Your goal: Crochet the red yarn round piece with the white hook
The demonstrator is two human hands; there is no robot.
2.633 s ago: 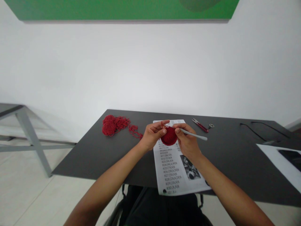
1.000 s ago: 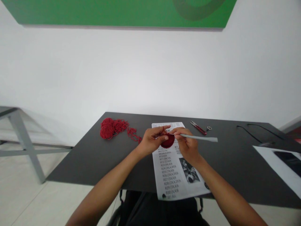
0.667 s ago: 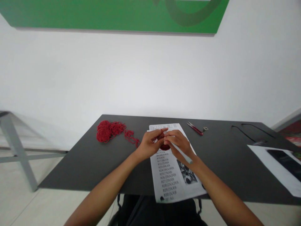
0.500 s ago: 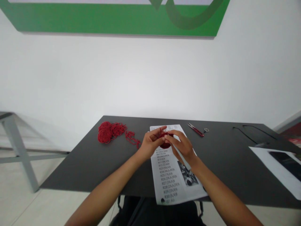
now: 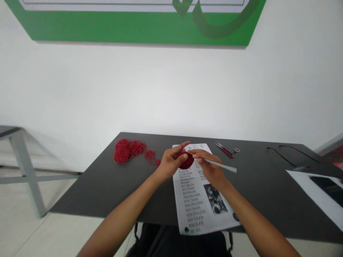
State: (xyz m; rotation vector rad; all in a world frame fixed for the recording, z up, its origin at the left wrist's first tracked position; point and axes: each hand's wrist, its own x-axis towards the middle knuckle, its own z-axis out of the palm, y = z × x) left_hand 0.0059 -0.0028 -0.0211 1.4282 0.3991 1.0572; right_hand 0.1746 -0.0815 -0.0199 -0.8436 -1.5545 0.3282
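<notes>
My left hand [image 5: 171, 161] pinches a round piece of dark red crochet work [image 5: 187, 161], its index finger raised with red yarn over it. Between the fingers of my right hand [image 5: 211, 166] is a crochet hook [image 5: 222, 165] with a pale, flat handle that points out to the right. The hook's tip meets the upper edge of the crochet piece. Below both hands lies a printed pattern sheet [image 5: 191, 203] with rows of text and a dark photo. A loose strand of red yarn [image 5: 152, 157] runs from the left towards my left hand.
A red yarn ball [image 5: 122, 151] rests at the table's back left. Thread snips [image 5: 224, 149] with a metal ring [image 5: 237, 150] lie right of the sheet. Farther right are glasses [image 5: 284, 157] and a dark phone [image 5: 328, 189] on white paper [image 5: 302, 185]. Behind the dark table [image 5: 112, 192] stands a wall.
My right hand has turned, so the hook's handle swings up and out to the right. More of the round crochet piece shows. The whole view has shifted slightly.
</notes>
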